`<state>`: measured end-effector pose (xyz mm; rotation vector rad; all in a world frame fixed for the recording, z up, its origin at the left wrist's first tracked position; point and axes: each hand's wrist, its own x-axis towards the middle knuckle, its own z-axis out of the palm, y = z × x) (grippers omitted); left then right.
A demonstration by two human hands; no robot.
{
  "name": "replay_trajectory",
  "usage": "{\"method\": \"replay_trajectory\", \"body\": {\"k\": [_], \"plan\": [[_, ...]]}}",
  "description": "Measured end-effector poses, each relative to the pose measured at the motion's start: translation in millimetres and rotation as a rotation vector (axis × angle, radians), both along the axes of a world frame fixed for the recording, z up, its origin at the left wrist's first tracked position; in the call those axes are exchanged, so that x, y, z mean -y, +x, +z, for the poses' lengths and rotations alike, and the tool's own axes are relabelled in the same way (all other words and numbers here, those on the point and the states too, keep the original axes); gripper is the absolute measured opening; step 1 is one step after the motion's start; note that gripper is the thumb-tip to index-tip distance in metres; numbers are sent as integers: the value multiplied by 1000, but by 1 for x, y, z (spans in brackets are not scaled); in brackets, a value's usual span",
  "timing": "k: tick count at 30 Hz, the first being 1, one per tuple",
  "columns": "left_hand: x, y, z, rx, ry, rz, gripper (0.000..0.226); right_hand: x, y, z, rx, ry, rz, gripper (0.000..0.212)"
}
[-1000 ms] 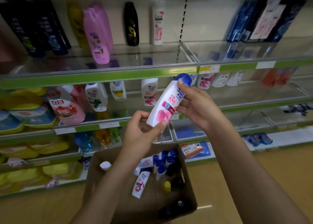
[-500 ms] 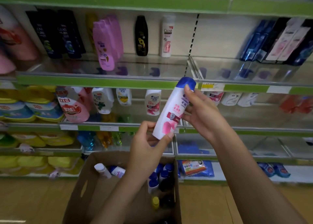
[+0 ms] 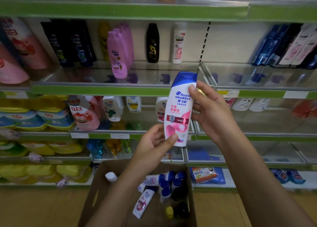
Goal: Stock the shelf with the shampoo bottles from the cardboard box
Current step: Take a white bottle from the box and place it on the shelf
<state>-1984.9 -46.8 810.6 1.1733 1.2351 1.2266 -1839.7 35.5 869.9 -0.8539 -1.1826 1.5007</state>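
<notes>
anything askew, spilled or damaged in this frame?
No spill or damage visible. Only untidy spot: the brown cardboard box, where the blue-capped white shampoo bottles lie jumbled, some on their sides. The white Head & Shoulders bottle is held nearly upright by left hand and right hand.

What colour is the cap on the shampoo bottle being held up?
Blue, on the white shampoo bottle; clearest in the head view.

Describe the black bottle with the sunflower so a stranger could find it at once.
Look at the glass shelf just under the top green rail. Near its middle, against the back wall, stand two lone bottles: the black bottle is left of the white Clear bottle, and only it carries a yellow sunflower.
</notes>
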Motion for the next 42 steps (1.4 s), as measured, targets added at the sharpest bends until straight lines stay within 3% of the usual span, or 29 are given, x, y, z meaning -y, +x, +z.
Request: {"method": "replay_trajectory", "body": {"k": [12, 21, 31, 36, 42], "plan": [[-50, -18, 16, -159, 20, -164, 23, -13, -7, 4, -53, 30, -122, 21], [-122, 15, 48, -203, 68, -6, 33, -87, 15, 25, -74, 120, -41, 34], [-247, 64, 61, -326, 124, 63, 34, -195, 61, 33, -29, 265, -39, 33], [-306, 72, 45, -396, 114, 89, 40, -245, 67, 13, 28, 302, -27, 45], [-353, 66, 21, -494, 147, 126, 35, -287, 63, -8, 97, 378, -23, 44]]}}
